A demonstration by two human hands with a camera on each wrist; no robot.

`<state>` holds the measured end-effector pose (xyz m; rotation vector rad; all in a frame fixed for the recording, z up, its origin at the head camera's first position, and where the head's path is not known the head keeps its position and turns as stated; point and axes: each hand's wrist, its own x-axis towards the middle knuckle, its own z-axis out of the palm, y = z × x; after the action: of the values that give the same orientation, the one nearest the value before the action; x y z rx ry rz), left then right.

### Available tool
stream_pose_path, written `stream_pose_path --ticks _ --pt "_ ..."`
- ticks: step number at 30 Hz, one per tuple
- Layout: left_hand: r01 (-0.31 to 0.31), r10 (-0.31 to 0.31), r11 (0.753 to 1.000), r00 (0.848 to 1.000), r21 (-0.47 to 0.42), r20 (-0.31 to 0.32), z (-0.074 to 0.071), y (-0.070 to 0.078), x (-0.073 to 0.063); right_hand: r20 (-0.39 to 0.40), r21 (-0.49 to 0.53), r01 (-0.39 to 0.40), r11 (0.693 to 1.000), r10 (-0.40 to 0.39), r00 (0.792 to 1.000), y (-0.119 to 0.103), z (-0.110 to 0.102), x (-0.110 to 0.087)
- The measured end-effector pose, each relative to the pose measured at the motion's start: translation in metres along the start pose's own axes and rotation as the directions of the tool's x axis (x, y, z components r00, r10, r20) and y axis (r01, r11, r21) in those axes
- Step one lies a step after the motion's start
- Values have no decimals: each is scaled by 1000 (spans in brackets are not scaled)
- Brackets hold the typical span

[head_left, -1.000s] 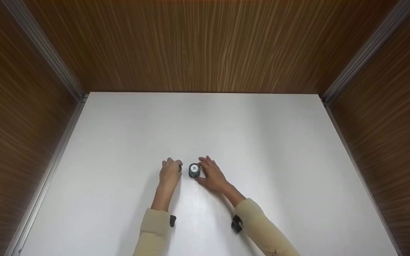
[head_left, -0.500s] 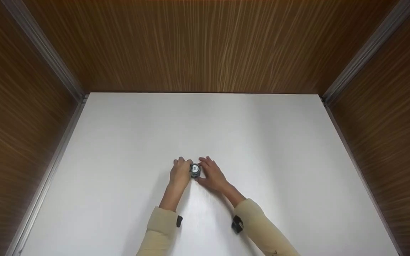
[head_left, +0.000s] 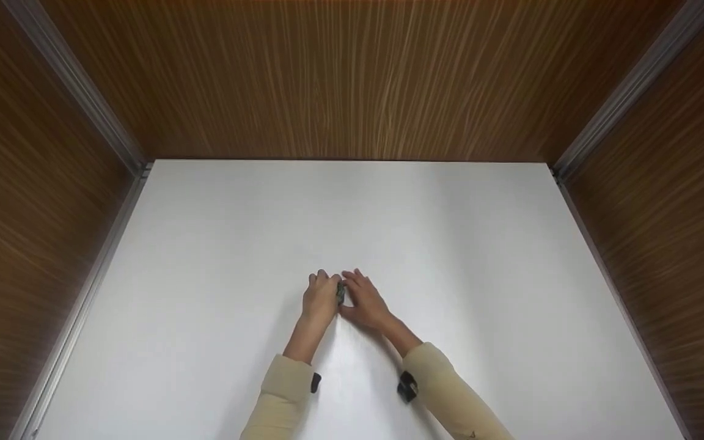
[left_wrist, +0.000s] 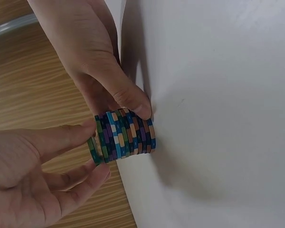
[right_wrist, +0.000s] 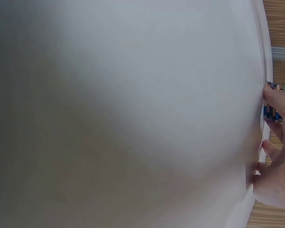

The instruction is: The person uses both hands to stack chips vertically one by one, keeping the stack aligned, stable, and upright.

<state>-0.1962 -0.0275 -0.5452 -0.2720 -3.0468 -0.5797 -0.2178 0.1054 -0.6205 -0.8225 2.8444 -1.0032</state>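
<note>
A stack of poker chips [left_wrist: 128,135], with edges striped in several colours, stands on the white table. My left hand [head_left: 320,299] pinches a green-edged chip [left_wrist: 93,151] between thumb and fingers at the top of the stack. That chip sits slightly askew, right against the chips below it. Around the lower part of the stack, my right hand [head_left: 365,299] holds with its thumb on one side and fingers on the other. In the head view the left hand covers most of the stack. The right wrist view shows the stack's lower chips [right_wrist: 270,113] at the right edge.
The white tabletop [head_left: 450,244] spreads around both hands. Brown wood-grain panels [head_left: 352,79] rise at the back and both sides, with grey metal strips [head_left: 77,79] at the corners. A black device [head_left: 407,386] sits at the right cuff.
My left hand has moved right, bringing a chip from beside the stack to its top, and now hides the stack's white-centred top face. The right hand has stayed in place.
</note>
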Motion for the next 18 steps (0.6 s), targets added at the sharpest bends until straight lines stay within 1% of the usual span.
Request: stream_pose_path --ticks 7,10,14,18 --pt "-3 3 1000 1000 -11 -19 2 5 3 37 -2 -43 999 43 998 -2 -1 1" --pt "-17 17 1000 999 15 -42 4 7 3 57 -10 -55 998 55 997 -3 -1 1" --pt "-34 38 998 997 56 -69 7 9 1 62 -21 -55 998 56 997 -4 -1 1" --pt "-31 35 998 998 62 -60 9 10 2 55 -21 -59 998 60 997 -4 -2 0"
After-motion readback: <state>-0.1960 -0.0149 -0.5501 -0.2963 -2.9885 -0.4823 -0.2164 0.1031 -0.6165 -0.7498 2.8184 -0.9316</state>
